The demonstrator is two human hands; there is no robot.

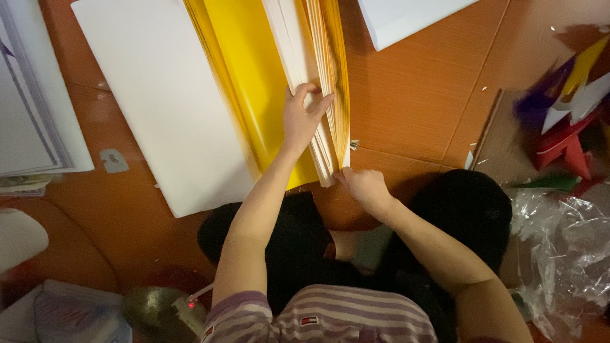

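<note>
Yellow sheet stack (254, 82) lies open on the orange-brown floor (413, 95), fanned like a thick book. My left hand (304, 117) sits on the fanned page edges (327, 76), thumb and fingers pinched together on a few sheets. My right hand (363, 186) is at the near bottom corner of the stack, fingertips touching the page ends; whether it grips anything there, I can't tell. White board (159, 95) lies just left of the yellow, touching or overlapping it. Another white sheet (406, 19) sits at top right, apart from the stack. Paper pile (32, 101) at far left, well apart. Coloured paper scraps (569, 108) heaped at right on a brown board (502, 136), clear plastic wrap (559, 248) below them. My dark-clothed knees (464, 209) crowd the near edge of the stack. Open floor between the stack and the scraps; small paper bits scattered there. Left side is tight, boards edge to edge.
</note>
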